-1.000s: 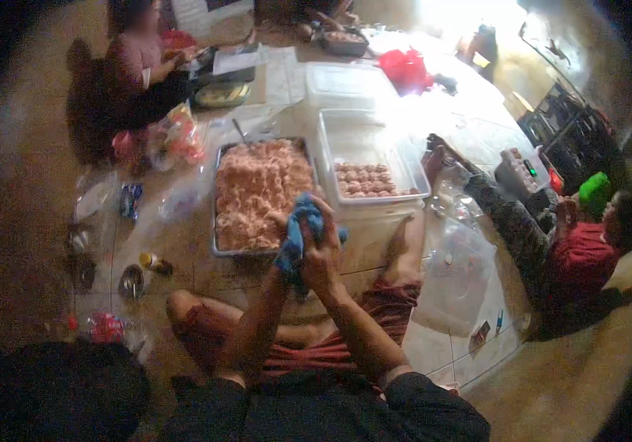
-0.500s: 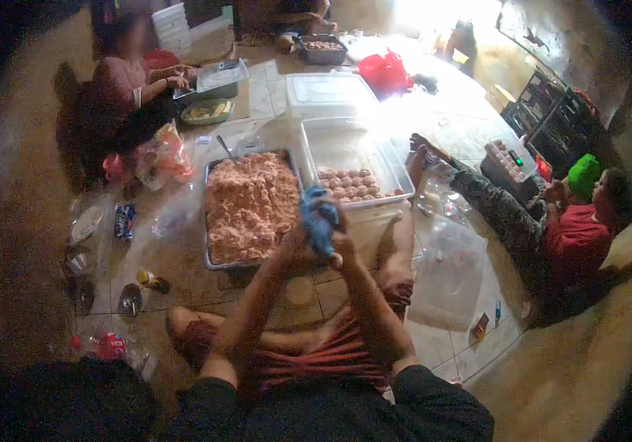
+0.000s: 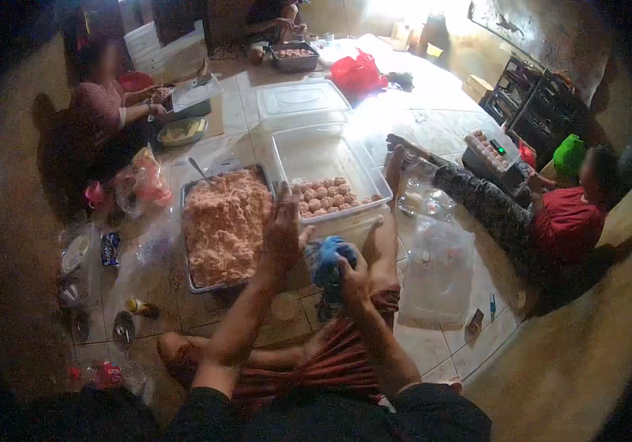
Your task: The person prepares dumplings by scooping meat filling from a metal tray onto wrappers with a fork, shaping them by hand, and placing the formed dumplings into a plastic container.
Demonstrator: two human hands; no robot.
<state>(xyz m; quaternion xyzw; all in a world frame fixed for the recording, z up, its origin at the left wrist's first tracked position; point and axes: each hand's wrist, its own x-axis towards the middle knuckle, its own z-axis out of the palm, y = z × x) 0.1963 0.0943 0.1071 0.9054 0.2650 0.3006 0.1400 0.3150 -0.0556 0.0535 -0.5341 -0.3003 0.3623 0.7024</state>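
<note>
Swinging the blue cloth (image 3: 325, 259) clamped in the right hand (image 3: 356, 274) too far forward could smear the meatballs (image 3: 325, 197) beyond that hand, while carelessly lowering the straight-fingered, seemingly empty left hand (image 3: 282, 230) could dip it into the mince (image 3: 226, 221) beside it.

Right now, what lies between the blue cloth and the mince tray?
The left hand, open, shows between the cloth and the tray in the head view, partly covering the tray's right edge.

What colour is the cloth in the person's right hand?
The cloth is blue; it shows best in the head view.
</note>
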